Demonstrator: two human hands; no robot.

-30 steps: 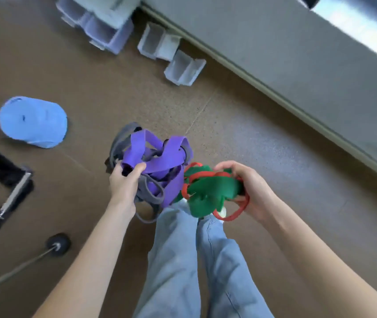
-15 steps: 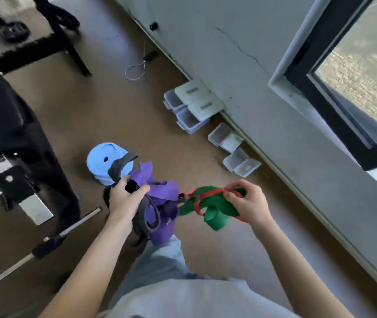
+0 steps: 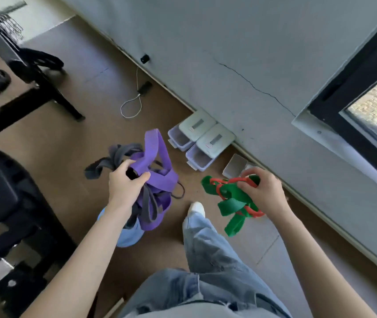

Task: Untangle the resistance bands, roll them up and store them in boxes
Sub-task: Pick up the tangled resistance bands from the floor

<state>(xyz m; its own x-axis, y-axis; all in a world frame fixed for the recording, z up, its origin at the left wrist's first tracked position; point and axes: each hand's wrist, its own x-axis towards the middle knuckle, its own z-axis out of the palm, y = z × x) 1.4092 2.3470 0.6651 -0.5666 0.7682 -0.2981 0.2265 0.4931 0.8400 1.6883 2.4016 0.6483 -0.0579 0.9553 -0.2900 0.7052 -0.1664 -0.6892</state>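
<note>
Purple band w/ grey band tangled in it, bunched in left hand, fist closed round both. Green band & red band knotted together, pinched in right hand; the two clumps hang apart above floor. Open boxes at 12 o'clock by wall, lids propped. Blue roll under left wrist; shoe between clumps.
</note>
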